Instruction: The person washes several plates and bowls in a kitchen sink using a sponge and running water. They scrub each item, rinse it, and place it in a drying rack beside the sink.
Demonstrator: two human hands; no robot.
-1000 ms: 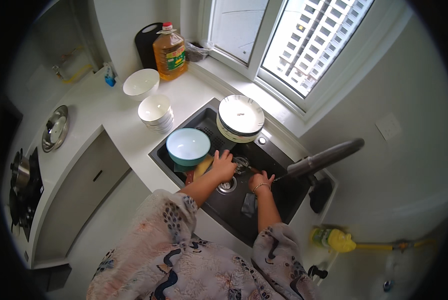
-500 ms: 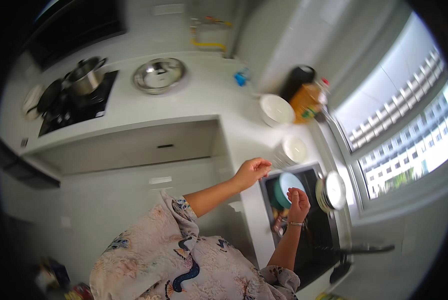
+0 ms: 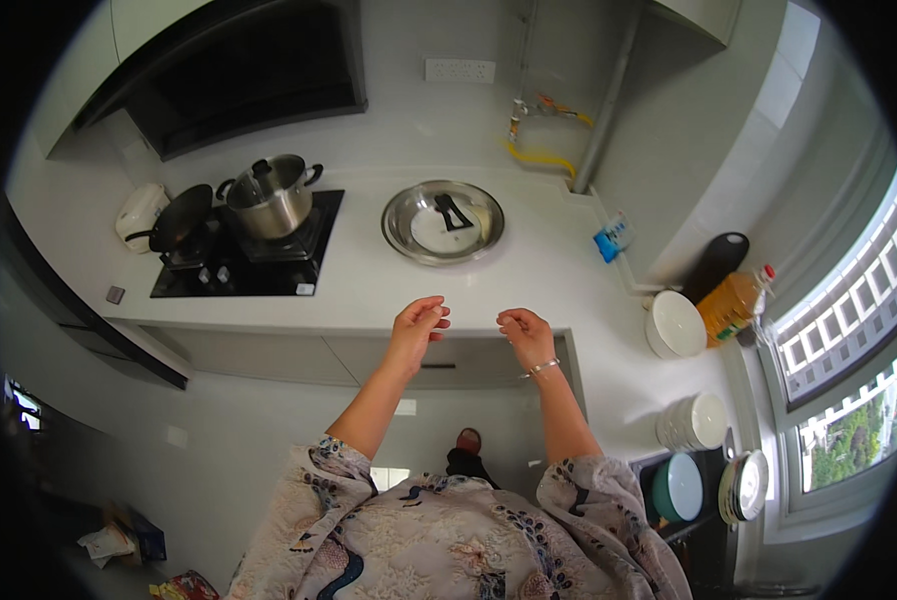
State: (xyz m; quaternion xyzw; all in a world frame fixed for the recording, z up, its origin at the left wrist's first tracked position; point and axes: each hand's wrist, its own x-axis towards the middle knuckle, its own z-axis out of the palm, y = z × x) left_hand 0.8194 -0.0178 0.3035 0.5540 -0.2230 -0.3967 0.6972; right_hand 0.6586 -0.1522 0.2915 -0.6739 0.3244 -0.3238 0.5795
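Note:
My left hand (image 3: 421, 330) and my right hand (image 3: 529, 337) are raised in front of the counter's near edge, apart from each other. Both hold nothing, their fingers loosely bent. A bracelet circles my right wrist. Beyond them, nearest to both, a round stainless steel basin (image 3: 397, 228) rests on the white counter (image 3: 354, 290). Inside it lies a black forked object (image 3: 453, 212) whose kind I cannot make out.
Left of the basin, a lidded steel pot (image 3: 274, 210) and a black pan (image 3: 181, 220) sit on the black stove (image 3: 281, 273). At right are a white bowl (image 3: 676, 326), an oil bottle (image 3: 734, 305), stacked bowls (image 3: 691, 422), a teal bowl (image 3: 678, 487) in the sink, and stacked plates (image 3: 748, 486).
My body and view have turned left, from the sink toward the counter with the basin. Both hands have left the sink area and are now side by side before the counter.

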